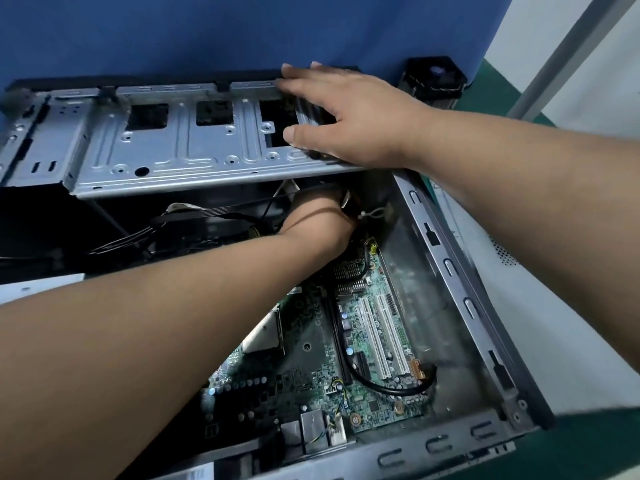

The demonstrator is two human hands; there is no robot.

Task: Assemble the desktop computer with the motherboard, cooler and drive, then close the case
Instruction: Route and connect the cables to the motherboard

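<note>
I see the open case [460, 258] lying on the worktop [588, 455], its grey drive cage [166, 150] raised at the far end. The motherboard [346, 358] sits flat on the case floor. My right hand [346, 116] rests flat on the cage – fingers straight. My left hand [318, 220] reaches under it among cables [194, 216]; I cannot tell its grip.

Our right hand [349, 112] lies flat with straight fingers; our left hand [317, 221] reaches downward, its fingers hidden.
</note>
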